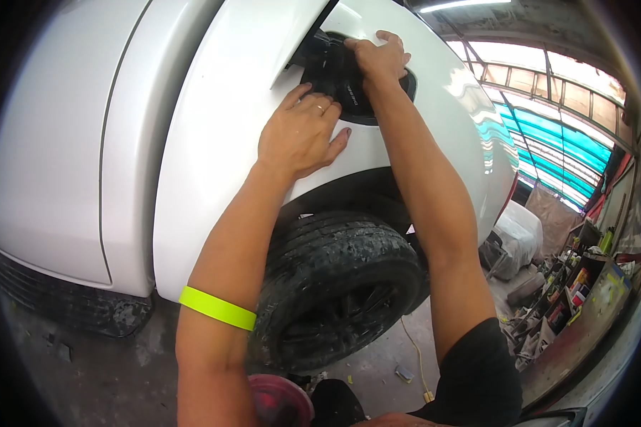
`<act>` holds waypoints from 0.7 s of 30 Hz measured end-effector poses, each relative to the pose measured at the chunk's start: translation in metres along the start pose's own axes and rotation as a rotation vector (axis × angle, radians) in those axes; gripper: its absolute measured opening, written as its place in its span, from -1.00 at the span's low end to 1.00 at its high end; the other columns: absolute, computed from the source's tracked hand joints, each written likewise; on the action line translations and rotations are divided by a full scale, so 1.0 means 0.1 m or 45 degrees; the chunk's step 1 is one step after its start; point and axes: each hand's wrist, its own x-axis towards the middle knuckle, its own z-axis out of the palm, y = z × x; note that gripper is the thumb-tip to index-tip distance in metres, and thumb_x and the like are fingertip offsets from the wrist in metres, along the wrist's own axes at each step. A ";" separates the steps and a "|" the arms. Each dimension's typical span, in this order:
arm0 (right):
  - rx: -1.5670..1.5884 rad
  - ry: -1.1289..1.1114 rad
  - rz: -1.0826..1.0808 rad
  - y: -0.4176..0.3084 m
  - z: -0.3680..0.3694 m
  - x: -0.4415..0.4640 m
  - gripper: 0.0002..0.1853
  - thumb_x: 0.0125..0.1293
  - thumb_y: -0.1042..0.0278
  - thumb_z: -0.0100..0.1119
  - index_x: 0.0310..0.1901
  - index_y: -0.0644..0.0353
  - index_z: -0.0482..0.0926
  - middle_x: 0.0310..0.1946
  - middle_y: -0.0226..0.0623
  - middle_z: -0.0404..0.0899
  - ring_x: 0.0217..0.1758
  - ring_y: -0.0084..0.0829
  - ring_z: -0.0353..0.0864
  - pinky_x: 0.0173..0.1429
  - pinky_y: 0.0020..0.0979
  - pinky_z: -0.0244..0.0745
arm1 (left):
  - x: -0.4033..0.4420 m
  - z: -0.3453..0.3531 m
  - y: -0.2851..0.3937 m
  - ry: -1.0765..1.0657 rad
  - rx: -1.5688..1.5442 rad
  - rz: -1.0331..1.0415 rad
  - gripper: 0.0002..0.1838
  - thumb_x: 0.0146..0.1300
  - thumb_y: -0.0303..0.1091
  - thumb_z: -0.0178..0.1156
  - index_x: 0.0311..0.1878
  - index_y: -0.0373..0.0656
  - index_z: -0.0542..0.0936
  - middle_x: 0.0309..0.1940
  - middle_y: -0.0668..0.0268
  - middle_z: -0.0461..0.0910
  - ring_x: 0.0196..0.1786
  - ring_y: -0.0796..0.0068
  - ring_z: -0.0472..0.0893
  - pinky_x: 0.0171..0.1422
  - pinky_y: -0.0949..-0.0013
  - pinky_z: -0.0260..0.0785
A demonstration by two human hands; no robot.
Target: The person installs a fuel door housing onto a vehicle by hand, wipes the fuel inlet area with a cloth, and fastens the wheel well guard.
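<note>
A black fuel filler housing point(355, 85) with small pale lettering sits in a recess of the white rear side panel point(221, 92). My left hand point(299, 132) lies against the panel at the housing's lower left edge, its fingertips on the rim and its thumb stretched apart. At the upper right of the recess, my right hand point(381, 62) presses its thumb near the housing's top edge, with the other fingers spread on the panel. The fuel flap point(303, 43) stands open on the left. Part of the housing is hidden behind my right hand.
Below the recess is a dirty black tyre point(342, 249) in the wheel arch. A reddish bucket point(281, 402) stands by my left forearm, and a yellow cord point(414, 345) runs over the floor. Cluttered shelves point(577, 292) line the right side, near a plastic-covered object point(516, 242).
</note>
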 end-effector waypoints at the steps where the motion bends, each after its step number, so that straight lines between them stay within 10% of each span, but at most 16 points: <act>1: 0.001 0.014 0.032 -0.01 0.00 0.00 -0.25 -0.10 0.01 0.54 0.13 0.20 0.54 0.18 -0.22 0.47 0.45 0.01 0.17 0.54 0.20 -0.04 | 0.00 0.00 0.00 0.002 0.009 0.000 -0.59 0.30 -0.08 0.16 0.00 -0.24 0.61 -0.03 0.15 0.65 0.13 0.26 0.59 0.51 0.15 0.17; 21: -0.002 -0.066 0.013 0.05 -0.06 -0.02 -0.20 -0.08 0.02 0.52 0.23 0.14 0.47 0.26 0.14 0.34 0.42 0.02 0.21 0.45 -0.08 0.20 | -0.01 0.02 0.00 0.036 0.026 0.003 -0.60 0.27 -0.08 0.18 -0.03 -0.22 0.63 -0.05 0.17 0.65 0.10 0.28 0.60 0.48 0.15 0.21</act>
